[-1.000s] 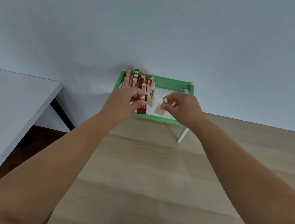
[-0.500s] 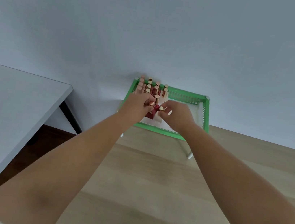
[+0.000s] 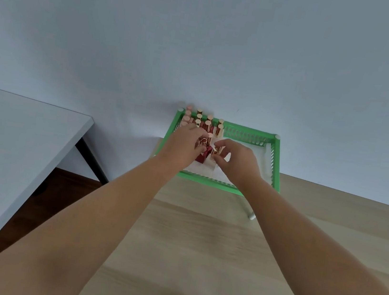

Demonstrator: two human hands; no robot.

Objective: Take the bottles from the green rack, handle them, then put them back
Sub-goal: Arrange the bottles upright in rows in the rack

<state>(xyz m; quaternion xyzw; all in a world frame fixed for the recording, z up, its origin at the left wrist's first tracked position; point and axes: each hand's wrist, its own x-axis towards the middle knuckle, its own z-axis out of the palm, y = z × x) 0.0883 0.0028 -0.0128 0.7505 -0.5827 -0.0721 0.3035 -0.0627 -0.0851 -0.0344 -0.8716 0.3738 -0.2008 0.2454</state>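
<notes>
A green rack (image 3: 276,164) on white legs stands against the wall at the far edge of a wooden table. Several small gold-capped bottles (image 3: 202,121), red and pale pink, stand in its left part. My left hand (image 3: 185,146) reaches into the rack and pinches the gold cap of a dark red bottle (image 3: 201,158), whose base rests on the rack's white floor. My right hand (image 3: 236,162) is beside it, fingers closed on the cap of a pale pink bottle (image 3: 212,161) that also sits low in the rack. Both hands nearly touch.
The light wooden table (image 3: 199,248) stretches from the rack toward me. A grey-white table (image 3: 9,141) with a dark leg stands to the left, with a gap of dark floor between. The right half of the rack shows its white liner.
Both hands have lowered the red and pink bottles from above the rack's front edge down into the rack beside the standing bottles. The view has shifted, moving the rack rightward in frame.
</notes>
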